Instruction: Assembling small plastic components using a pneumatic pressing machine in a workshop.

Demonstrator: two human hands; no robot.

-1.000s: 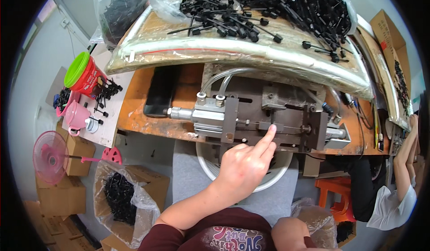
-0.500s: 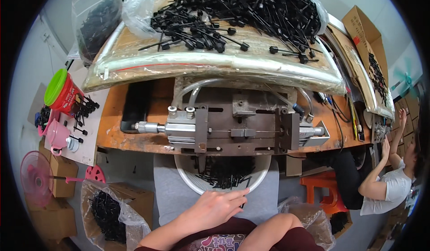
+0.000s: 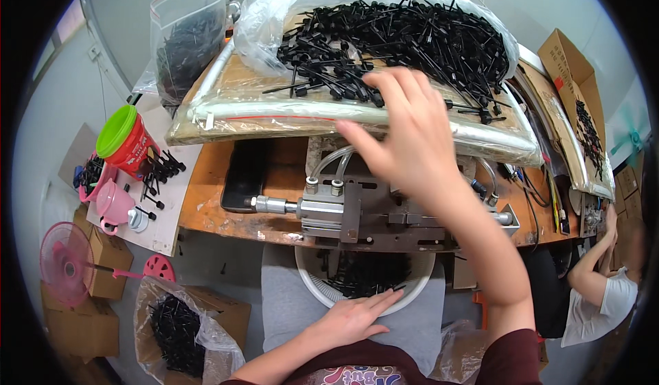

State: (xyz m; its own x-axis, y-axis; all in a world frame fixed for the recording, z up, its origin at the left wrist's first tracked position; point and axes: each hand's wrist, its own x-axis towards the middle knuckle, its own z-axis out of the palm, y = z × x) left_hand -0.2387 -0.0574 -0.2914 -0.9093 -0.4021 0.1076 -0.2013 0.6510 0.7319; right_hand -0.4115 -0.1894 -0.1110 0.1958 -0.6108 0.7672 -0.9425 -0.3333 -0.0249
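My right hand (image 3: 412, 134) is raised over the bench with fingers spread and nothing visible between them. Its fingertips are at the near edge of a heap of thin black stems with knobbed heads (image 3: 412, 38), on a plastic-wrapped board. My left hand (image 3: 350, 320) lies with fingers stretched out at the near rim of a white basket (image 3: 311, 282) on my lap. More black stems (image 3: 364, 272) fill that basket. Between the hands sits a metal clamping fixture (image 3: 322, 213) with air cylinders and clear hoses, partly hidden by my right forearm.
A red bucket with a green rim (image 3: 127, 141) and a pink cup (image 3: 113, 203) stand at left. Below is a pink fan (image 3: 66, 261). A lined box (image 3: 171, 330) holds black stems at lower left. Another person (image 3: 597, 296) sits at right by a cardboard box (image 3: 570, 69).
My right hand has risen from low near my body to the heap. My left hand, which held a thin black stem, now lies flattened at the basket rim. The view has shifted slightly.
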